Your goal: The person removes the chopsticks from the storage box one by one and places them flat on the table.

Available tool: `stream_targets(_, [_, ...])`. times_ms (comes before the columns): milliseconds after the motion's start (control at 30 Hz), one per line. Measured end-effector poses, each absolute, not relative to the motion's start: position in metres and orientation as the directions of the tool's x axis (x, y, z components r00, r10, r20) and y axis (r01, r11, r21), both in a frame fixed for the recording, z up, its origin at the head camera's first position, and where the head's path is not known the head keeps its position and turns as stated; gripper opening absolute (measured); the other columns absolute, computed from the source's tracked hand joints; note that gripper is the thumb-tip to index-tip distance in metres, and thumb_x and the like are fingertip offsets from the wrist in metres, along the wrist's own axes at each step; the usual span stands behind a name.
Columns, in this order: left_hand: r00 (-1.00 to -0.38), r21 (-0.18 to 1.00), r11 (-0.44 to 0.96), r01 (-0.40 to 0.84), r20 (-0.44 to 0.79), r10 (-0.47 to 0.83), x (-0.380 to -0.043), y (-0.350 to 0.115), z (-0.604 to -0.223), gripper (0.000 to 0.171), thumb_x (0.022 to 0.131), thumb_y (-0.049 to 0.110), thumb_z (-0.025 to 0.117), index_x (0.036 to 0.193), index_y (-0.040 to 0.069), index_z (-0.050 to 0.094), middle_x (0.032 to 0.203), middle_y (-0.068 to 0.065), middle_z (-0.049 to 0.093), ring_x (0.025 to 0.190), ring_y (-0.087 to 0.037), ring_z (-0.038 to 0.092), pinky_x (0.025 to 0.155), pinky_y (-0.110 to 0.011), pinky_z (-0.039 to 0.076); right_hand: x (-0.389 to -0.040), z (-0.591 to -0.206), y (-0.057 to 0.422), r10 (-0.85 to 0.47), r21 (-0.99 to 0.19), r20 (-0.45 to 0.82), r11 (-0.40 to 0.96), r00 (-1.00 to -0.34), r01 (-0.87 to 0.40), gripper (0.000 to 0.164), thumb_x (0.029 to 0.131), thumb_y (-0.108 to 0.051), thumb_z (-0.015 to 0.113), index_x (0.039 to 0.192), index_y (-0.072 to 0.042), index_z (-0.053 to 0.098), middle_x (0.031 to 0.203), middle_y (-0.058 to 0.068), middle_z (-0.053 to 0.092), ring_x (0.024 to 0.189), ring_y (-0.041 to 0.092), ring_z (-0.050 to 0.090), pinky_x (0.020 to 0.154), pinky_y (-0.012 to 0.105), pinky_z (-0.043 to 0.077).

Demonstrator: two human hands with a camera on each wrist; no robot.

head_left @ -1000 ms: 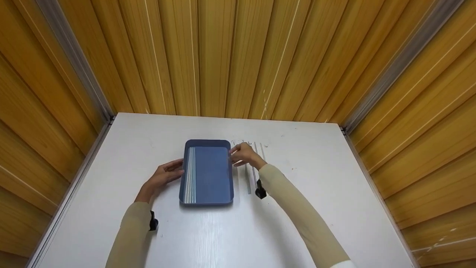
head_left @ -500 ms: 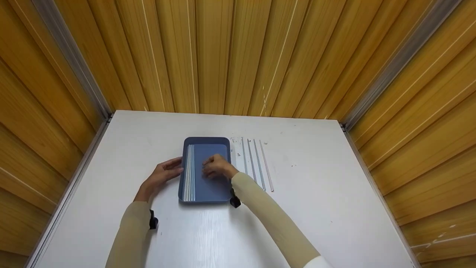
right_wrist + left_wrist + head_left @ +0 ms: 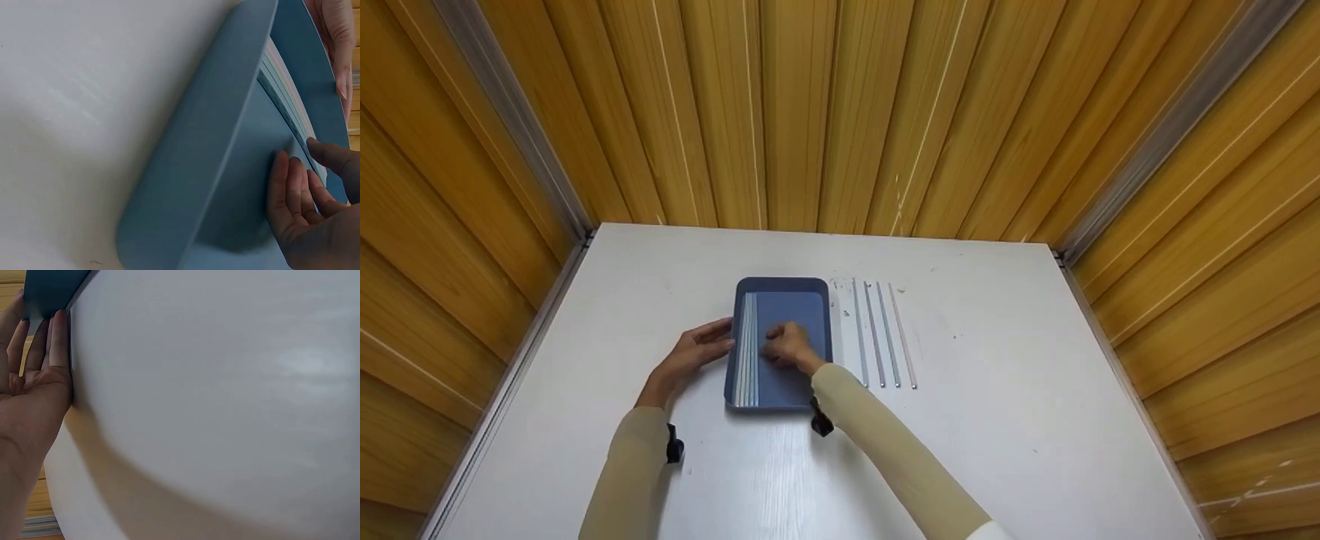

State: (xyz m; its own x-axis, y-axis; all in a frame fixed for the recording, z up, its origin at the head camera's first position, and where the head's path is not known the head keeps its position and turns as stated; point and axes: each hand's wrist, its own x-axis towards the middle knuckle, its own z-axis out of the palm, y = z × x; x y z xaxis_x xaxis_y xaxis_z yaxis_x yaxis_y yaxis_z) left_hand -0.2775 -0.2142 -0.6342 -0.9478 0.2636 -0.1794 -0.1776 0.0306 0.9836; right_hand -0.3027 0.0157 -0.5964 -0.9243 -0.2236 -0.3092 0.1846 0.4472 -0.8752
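Note:
A blue rectangular tray [image 3: 799, 307] lies on the white table. Several thin pastel sticks [image 3: 746, 352] form a lengthwise row against its left wall. My left hand [image 3: 694, 351] rests on the outside of that wall, fingers extended; the left wrist view shows its fingertips at the tray. Inside the tray, my right hand [image 3: 789, 346] is just right of the row. In the right wrist view its thumb [image 3: 332, 154] reaches to the row's edge, and the fingers [image 3: 293, 185] bend loosely beside the nearest stick. The palm side looks bare.
Several more sticks [image 3: 877, 337], pale blue and pinkish, lie side by side on the table [image 3: 997, 405] to the right of the tray. Yellow wood-patterned panels [image 3: 787, 112] enclose the back and both sides.
The right hand has moved left from the tray's right wall into the tray, beside the row. The sticks on the table now show fully. The left hand has stayed at the left wall.

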Motion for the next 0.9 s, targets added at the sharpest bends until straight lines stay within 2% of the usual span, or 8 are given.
stream_targets(100, [-0.947,0.982,0.038,-0.182,-0.186,0.260,-0.278,-0.213,-0.634,0.066,0.098,0.018,0.071,0.156,0.007,0.041,0.161,-0.017,0.042,0.149,-0.033,0.042,0.109,-0.024,0.050,-0.305,-0.599,0.014,-0.208,-0.864,-0.302,0.472,-0.930,0.176,0.031,0.080,0.000,0.078,0.111,0.004,0.072,0.100,0.018,0.075,0.071,0.020,0.073,0.060,0.031,0.064])
stream_targets(133, [-0.947,0.983,0.042,-0.181,-0.186,0.261,-0.278,-0.212,-0.634,0.066,0.098,0.019,0.071,0.156,0.007,0.041,0.161,-0.017,0.042,0.149,-0.032,0.042,0.110,-0.024,0.049,-0.304,-0.595,0.013,-0.198,-0.852,-0.320,0.488,-0.926,0.190,0.033,0.082,0.000,0.079,0.114,0.005,0.071,0.102,0.018,0.076,0.072,0.021,0.074,0.062,0.032,0.064])
stream_targets(333, [-0.949,0.986,0.038,-0.165,-0.169,0.266,-0.278,-0.212,-0.632,0.066,0.098,0.016,0.070,0.156,0.004,0.041,0.161,-0.019,0.041,0.149,-0.034,0.041,0.108,-0.022,0.050,-0.302,-0.589,0.009,-0.197,-0.811,-0.300,0.568,-0.933,0.141,0.035,0.080,-0.005,0.084,0.111,0.004,0.071,0.077,0.007,0.070,0.060,0.014,0.065,0.054,0.026,0.060])
stream_targets(467, [-0.948,0.987,0.033,-0.157,-0.160,0.276,-0.279,-0.213,-0.631,0.066,0.099,0.014,0.069,0.156,0.003,0.039,0.162,-0.021,0.039,0.149,-0.036,0.040,0.105,-0.019,0.051,-0.302,-0.585,0.006,-0.193,-0.774,-0.302,0.621,-0.934,0.122,0.038,0.077,-0.008,0.088,0.110,0.003,0.072,0.078,0.005,0.067,0.055,0.012,0.060,0.051,0.025,0.057])
stream_targets(600, [-0.947,0.985,0.023,-0.169,-0.169,0.272,-0.280,-0.214,-0.631,0.066,0.099,0.012,0.068,0.157,0.003,0.039,0.162,-0.020,0.038,0.150,-0.037,0.039,0.103,-0.018,0.051,-0.304,-0.579,0.003,-0.185,-0.746,-0.356,0.647,-0.916,0.159,0.040,0.078,-0.007,0.089,0.113,0.002,0.071,0.081,0.006,0.067,0.059,0.017,0.065,0.054,0.031,0.061])
stream_targets(767, [-0.948,0.983,0.029,-0.183,-0.184,0.258,-0.279,-0.214,-0.632,0.064,0.099,0.011,0.068,0.156,0.005,0.040,0.162,-0.019,0.039,0.150,-0.035,0.039,0.105,-0.021,0.051,-0.305,-0.574,0.001,-0.194,-0.732,-0.410,0.653,-0.891,0.195,0.038,0.079,0.001,0.085,0.112,0.003,0.067,0.074,0.008,0.061,0.070,0.028,0.074,0.060,0.039,0.065])
stream_targets(900, [-0.948,0.981,0.046,-0.189,-0.194,0.251,-0.278,-0.214,-0.634,0.064,0.099,0.012,0.068,0.156,0.005,0.040,0.162,-0.019,0.039,0.150,-0.035,0.039,0.108,-0.024,0.050,-0.304,-0.575,0.001,-0.193,-0.741,-0.421,0.637,-0.886,0.213,0.036,0.078,0.003,0.084,0.109,0.004,0.065,0.073,0.006,0.058,0.068,0.027,0.072,0.060,0.039,0.065])
